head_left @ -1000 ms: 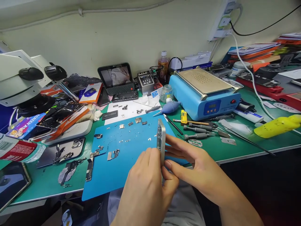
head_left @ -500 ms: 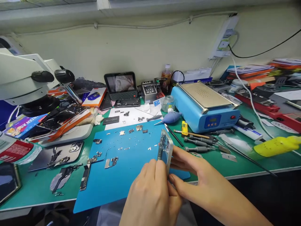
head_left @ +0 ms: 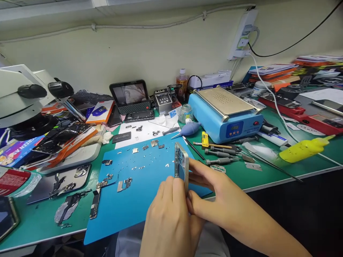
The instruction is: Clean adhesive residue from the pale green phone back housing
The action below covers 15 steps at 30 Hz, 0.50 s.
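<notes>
I hold a phone frame (head_left: 181, 165) upright on its edge above the near right part of the blue work mat (head_left: 136, 200). My left hand (head_left: 171, 221) grips its lower end from the left, fingers closed around it. My right hand (head_left: 214, 194) pinches the frame from the right, thumb and fingers pressed to its side. Several tiny screws and small metal parts (head_left: 144, 147) lie scattered on the mat beyond the frame. A logic board (head_left: 94, 203) and flex parts rest at the mat's left edge.
A blue heating plate machine (head_left: 227, 116) stands at the back right, with screwdrivers (head_left: 219, 154) and a blue air blower (head_left: 189, 128) before it. A yellow bottle (head_left: 302, 150) lies to the right. A microscope (head_left: 24, 92) and opened phones (head_left: 60, 176) crowd the left.
The view shifted a little; the phone frame stayed upright between both hands and turned slightly, now showing more of its edge than half a second ago.
</notes>
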Motion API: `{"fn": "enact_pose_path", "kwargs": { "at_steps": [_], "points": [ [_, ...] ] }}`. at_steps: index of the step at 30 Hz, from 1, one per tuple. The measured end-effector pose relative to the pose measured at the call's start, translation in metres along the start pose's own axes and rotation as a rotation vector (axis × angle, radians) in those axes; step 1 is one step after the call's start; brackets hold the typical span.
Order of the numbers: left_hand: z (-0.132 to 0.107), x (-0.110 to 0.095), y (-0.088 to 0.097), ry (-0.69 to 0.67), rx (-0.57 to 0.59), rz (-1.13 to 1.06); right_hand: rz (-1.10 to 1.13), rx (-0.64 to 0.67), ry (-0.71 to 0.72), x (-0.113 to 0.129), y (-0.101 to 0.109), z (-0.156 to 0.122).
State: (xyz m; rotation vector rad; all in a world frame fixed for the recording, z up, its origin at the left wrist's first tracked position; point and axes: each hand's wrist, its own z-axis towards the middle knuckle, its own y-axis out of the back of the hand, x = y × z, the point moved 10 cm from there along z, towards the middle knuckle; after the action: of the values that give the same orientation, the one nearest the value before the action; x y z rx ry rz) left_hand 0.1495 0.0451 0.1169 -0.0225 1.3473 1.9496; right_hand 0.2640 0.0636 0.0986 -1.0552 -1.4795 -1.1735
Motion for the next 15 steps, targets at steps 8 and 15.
{"fn": "enact_pose_path", "kwargs": {
  "at_steps": [8, 15],
  "points": [
    [-0.012, 0.013, -0.003, 0.063, 0.117, -0.251, 0.069, 0.021, -0.011, 0.002, -0.002, -0.001],
    [-0.013, 0.021, -0.001, 0.081, 0.204, -0.423, 0.085, 0.007, -0.033, 0.000, -0.004, 0.001]
  ]
}}
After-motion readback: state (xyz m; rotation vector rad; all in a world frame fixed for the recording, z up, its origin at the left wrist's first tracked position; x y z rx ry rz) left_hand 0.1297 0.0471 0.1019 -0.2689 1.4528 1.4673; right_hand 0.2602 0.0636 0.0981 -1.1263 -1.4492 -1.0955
